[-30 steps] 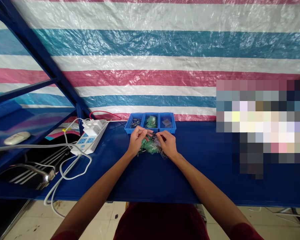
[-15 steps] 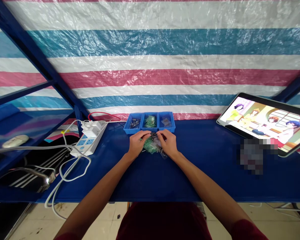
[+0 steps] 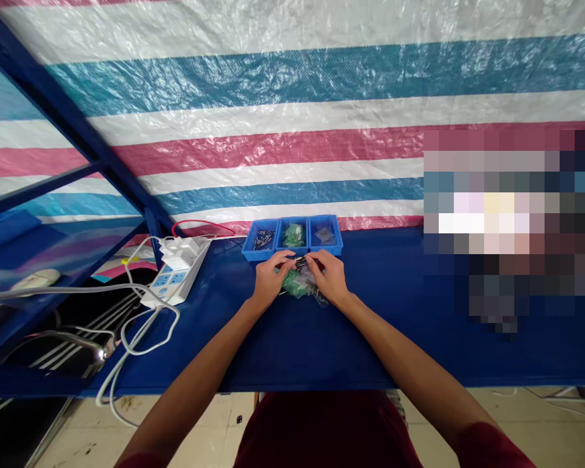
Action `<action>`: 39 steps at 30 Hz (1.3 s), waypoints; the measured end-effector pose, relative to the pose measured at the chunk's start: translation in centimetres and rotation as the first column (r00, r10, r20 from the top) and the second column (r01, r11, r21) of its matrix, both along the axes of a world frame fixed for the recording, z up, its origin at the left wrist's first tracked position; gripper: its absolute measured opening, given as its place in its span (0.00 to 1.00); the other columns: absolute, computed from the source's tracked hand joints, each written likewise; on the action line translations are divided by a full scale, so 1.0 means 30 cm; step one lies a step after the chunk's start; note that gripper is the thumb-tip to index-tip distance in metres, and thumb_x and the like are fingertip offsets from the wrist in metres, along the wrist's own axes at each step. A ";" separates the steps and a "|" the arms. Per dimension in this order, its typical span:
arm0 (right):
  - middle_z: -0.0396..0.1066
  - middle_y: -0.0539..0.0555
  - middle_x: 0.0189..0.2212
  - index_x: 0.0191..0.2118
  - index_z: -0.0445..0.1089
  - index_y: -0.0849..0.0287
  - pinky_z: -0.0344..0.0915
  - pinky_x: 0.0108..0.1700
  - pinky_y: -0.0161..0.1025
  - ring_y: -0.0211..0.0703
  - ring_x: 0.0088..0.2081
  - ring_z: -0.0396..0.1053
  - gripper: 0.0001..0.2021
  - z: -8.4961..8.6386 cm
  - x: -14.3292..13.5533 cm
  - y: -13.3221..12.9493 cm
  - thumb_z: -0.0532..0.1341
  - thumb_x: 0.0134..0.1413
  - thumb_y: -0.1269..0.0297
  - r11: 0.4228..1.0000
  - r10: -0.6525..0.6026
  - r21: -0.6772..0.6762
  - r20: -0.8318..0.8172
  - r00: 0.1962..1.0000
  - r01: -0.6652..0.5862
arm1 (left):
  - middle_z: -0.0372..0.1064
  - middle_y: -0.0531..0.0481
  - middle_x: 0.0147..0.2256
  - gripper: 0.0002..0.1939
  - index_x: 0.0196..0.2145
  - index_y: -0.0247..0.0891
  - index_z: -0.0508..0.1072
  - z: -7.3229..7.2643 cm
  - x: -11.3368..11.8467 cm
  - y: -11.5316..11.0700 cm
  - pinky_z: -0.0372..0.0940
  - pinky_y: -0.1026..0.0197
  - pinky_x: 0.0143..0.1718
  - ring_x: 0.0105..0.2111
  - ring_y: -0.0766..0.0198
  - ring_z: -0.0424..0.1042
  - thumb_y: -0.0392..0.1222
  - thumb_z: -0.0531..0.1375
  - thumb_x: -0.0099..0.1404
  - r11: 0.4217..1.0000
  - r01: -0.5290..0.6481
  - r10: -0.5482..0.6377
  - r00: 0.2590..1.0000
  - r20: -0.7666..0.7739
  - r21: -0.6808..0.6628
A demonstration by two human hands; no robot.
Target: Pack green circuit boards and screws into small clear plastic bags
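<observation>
My left hand (image 3: 272, 278) and my right hand (image 3: 327, 276) meet over the middle of the blue table. Both are closed in a pinch on a small dark, shiny piece (image 3: 299, 262), too small to make out its kind. Beneath them lies a loose pile of green and clear plastic packets (image 3: 298, 285), partly hidden by the fingers. Just behind the hands stand three joined blue bins: the left bin (image 3: 246, 249) has thin dark and silvery pieces, the middle bin (image 3: 292, 251) green packets, the right bin (image 3: 335, 249) clear packets.
A white power strip (image 3: 178, 279) with a plugged-in adapter and looping white cables (image 3: 127, 338) occupies the table's left side. Blurred-out squares hide the right side. A striped plastic sheet (image 3: 273, 136) hangs behind, with a blue frame post (image 3: 73, 123) at left.
The view has shifted slightly, and blurring now covers the tablet seen earlier at right. My hands keep their pinch in nearly the same place; the small dark piece shows a little more.
</observation>
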State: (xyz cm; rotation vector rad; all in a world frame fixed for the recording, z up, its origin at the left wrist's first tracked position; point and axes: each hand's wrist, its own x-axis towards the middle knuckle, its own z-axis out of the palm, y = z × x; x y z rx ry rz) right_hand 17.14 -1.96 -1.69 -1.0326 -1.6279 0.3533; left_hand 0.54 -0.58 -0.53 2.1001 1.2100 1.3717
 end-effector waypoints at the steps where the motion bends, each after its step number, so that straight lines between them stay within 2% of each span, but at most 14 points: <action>1: 0.69 0.53 0.28 0.38 0.72 0.58 0.63 0.33 0.36 0.38 0.27 0.65 0.15 0.000 0.000 0.000 0.52 0.62 0.57 1.000 0.016 0.005 0.007 1.000 -0.016 | 0.73 0.53 0.24 0.12 0.39 0.37 0.73 0.003 0.001 -0.001 0.65 0.67 0.29 0.23 0.68 0.70 0.47 0.58 0.64 1.000 -0.006 0.006 1.000 0.000 -0.001; 5: 0.69 0.54 0.30 0.42 0.72 0.59 0.63 0.33 0.35 0.38 0.27 0.65 0.13 -0.007 -0.002 0.003 0.53 0.62 0.59 0.996 0.089 0.010 0.058 0.994 -0.090 | 0.68 0.57 0.18 0.11 0.39 0.37 0.71 0.008 -0.001 -0.003 0.60 0.68 0.23 0.19 0.70 0.64 0.47 0.58 0.63 1.000 0.003 -0.003 1.000 -0.007 -0.012; 8: 0.70 0.54 0.32 0.40 0.72 0.59 0.64 0.34 0.35 0.38 0.30 0.66 0.13 -0.012 -0.004 0.005 0.53 0.62 0.59 0.993 0.121 -0.001 0.091 0.988 -0.122 | 0.66 0.58 0.18 0.11 0.41 0.37 0.71 0.008 -0.004 -0.004 0.59 0.69 0.23 0.18 0.71 0.63 0.46 0.57 0.64 0.998 0.041 -0.041 0.999 -0.004 -0.040; 13: 0.70 0.54 0.30 0.37 0.72 0.58 0.64 0.35 0.35 0.38 0.30 0.66 0.13 -0.006 -0.003 -0.002 0.53 0.63 0.59 0.996 0.091 0.005 0.088 0.992 -0.092 | 0.67 0.57 0.18 0.13 0.41 0.37 0.73 0.008 -0.012 0.004 0.59 0.68 0.23 0.18 0.70 0.63 0.46 0.59 0.62 0.996 0.031 -0.026 0.998 0.059 -0.083; 16: 0.70 0.54 0.30 0.37 0.73 0.59 0.64 0.35 0.35 0.38 0.29 0.66 0.14 -0.002 -0.003 -0.006 0.52 0.63 0.59 0.998 0.059 0.008 0.053 0.997 -0.060 | 0.72 0.53 0.24 0.11 0.34 0.36 0.76 0.005 -0.018 0.016 0.62 0.67 0.25 0.22 0.68 0.68 0.47 0.61 0.60 0.997 -0.002 0.012 0.992 0.125 -0.080; 19: 0.70 0.54 0.29 0.36 0.73 0.59 0.64 0.35 0.35 0.38 0.29 0.66 0.15 -0.005 -0.002 -0.004 0.52 0.63 0.58 0.999 0.040 0.001 0.065 0.997 -0.040 | 0.73 0.51 0.26 0.12 0.27 0.36 0.75 0.003 -0.020 0.022 0.64 0.65 0.28 0.24 0.66 0.69 0.48 0.62 0.59 0.999 -0.035 0.039 0.994 0.101 -0.041; 25: 0.70 0.53 0.27 0.34 0.73 0.59 0.63 0.34 0.34 0.39 0.29 0.67 0.15 -0.014 -0.007 0.001 0.52 0.62 0.58 0.999 0.040 -0.002 0.141 0.989 -0.040 | 0.72 0.53 0.25 0.11 0.25 0.36 0.74 0.007 -0.012 0.009 0.65 0.65 0.30 0.24 0.68 0.68 0.47 0.62 0.59 0.987 -0.135 0.133 0.991 0.031 0.082; 30: 0.71 0.54 0.28 0.34 0.73 0.59 0.62 0.35 0.34 0.39 0.30 0.67 0.15 -0.020 -0.007 0.004 0.52 0.63 0.58 0.999 0.047 -0.001 0.152 0.987 -0.048 | 0.73 0.50 0.28 0.11 0.28 0.36 0.75 -0.002 -0.004 0.011 0.66 0.64 0.30 0.26 0.66 0.70 0.47 0.62 0.59 0.998 -0.041 0.047 0.986 0.161 -0.040; 34: 0.71 0.53 0.28 0.33 0.72 0.58 0.61 0.35 0.35 0.39 0.30 0.67 0.15 -0.026 -0.005 0.009 0.52 0.63 0.58 0.999 0.043 -0.013 0.163 0.986 -0.042 | 0.74 0.49 0.30 0.12 0.29 0.36 0.75 -0.001 0.004 0.014 0.65 0.64 0.25 0.22 0.68 0.67 0.49 0.63 0.57 0.986 0.048 -0.004 0.964 0.266 -0.159; 39: 0.69 0.52 0.25 0.29 0.72 0.59 0.59 0.32 0.34 0.38 0.27 0.65 0.18 -0.023 -0.004 0.011 0.51 0.63 0.57 1.000 0.008 -0.022 0.178 0.984 -0.005 | 0.74 0.48 0.33 0.12 0.33 0.36 0.69 0.011 0.007 0.011 0.68 0.64 0.31 0.27 0.67 0.70 0.49 0.58 0.63 0.983 0.112 -0.064 0.950 0.304 -0.144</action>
